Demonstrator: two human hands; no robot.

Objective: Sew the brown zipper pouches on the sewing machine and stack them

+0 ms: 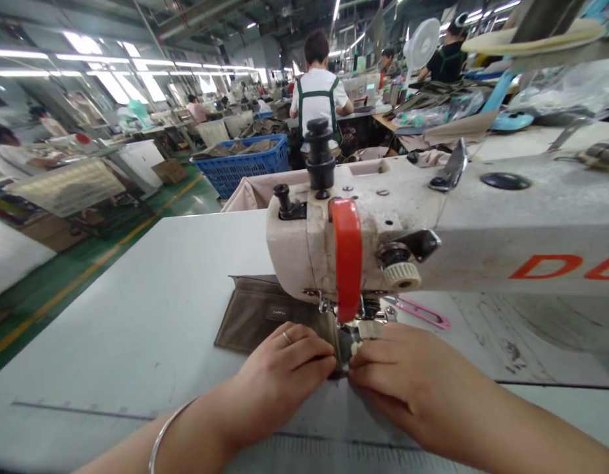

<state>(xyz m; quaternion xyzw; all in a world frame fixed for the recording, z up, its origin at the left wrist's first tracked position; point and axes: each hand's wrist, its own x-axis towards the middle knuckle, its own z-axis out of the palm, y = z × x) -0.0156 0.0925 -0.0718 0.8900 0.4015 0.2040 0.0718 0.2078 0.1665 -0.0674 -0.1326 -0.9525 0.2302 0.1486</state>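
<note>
A dark olive fabric piece with a small label lies flat on the white table, its right edge under the head of the sewing machine. On that right edge rests my left hand, fingers pressed together on the cloth. My right hand is just right of the needle area, its thumb and fingers pinched at the near corner of the same piece. The fingertips and the machine's foot hide the exact grip. An orange guard stands above the stitching spot.
Pink thread snips lie behind my right hand on the white table. Ruler markings run along its near edge. Beyond stand a blue crate of cloth and a seated person in a white shirt. A white fan is further right.
</note>
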